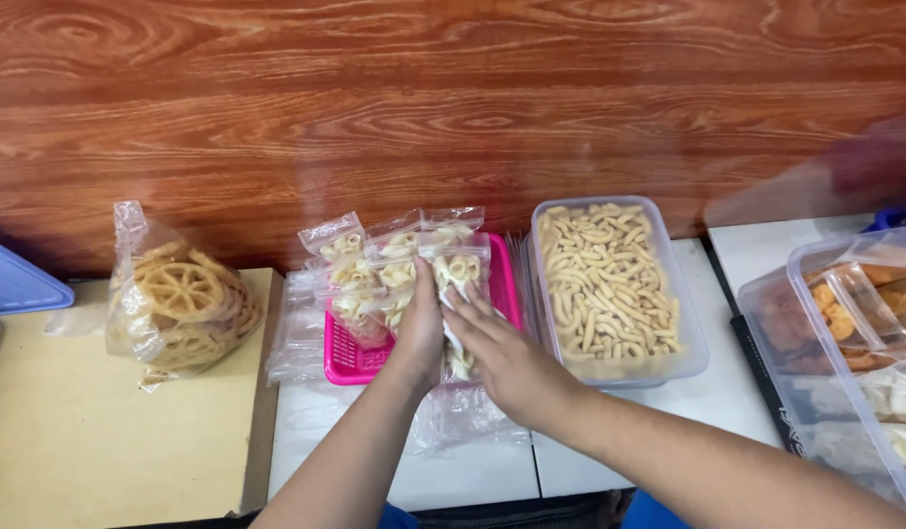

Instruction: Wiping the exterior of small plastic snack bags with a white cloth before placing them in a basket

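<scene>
At the centre of the frame we see both hands on one small clear packet of pale shell-shaped crackers point(460, 284) — the left hand point(420, 328) closed around its left edge, the right hand point(502, 358) with fingers spread flat over its lower part, pressing rather than gripping. The packet lies on the right side of a pink basket point(347, 360), which already holds several filled packets point(369, 260) leaning toward the upper left of it.

By our reading the packing is well along but not finished: the basket is fairly full — yet the clear tub point(690, 355) just right of centre is still heaped with loose stick-shaped snacks, and a stack of empty clear bags point(298, 338) lies beside the basket's left edge.

Further left, a bag of wheel-shaped crackers point(181, 299) rests on a beige board point(71, 431). At the right edge a lidded container point(845, 372) holds orange and pale snacks.
</scene>
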